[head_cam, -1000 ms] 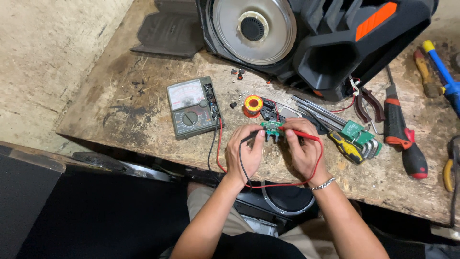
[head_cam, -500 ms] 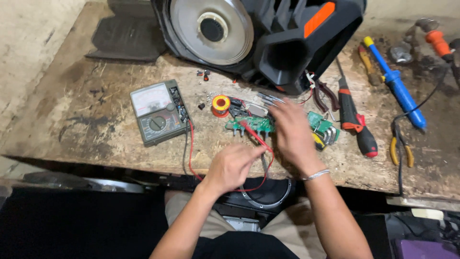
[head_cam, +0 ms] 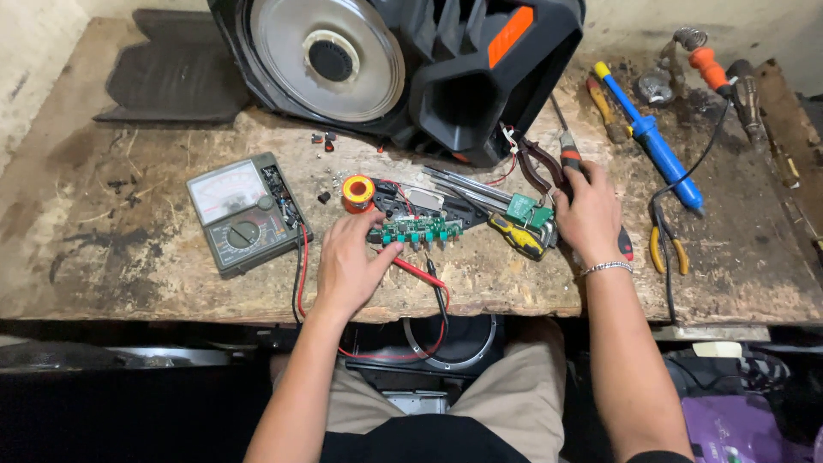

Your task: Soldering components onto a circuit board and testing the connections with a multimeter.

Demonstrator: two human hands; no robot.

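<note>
Head view — left hand [head_cam: 347,261] touching circuit board [head_cam: 416,230], right hand [head_cam: 590,214] closing on screwdriver [head_cam: 573,163]

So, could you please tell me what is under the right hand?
The right hand covers a red and black screwdriver; only its shaft and upper handle show above the fingers, and the handle's end beside the wrist. Whether the fingers grip it is hidden.

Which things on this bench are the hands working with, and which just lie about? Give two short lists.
In hand: left hand on green circuit board; right hand on red-and-black screwdriver.
Lying about: analogue multimeter, solder spool, blue desoldering pump, speaker cabinet.
</note>
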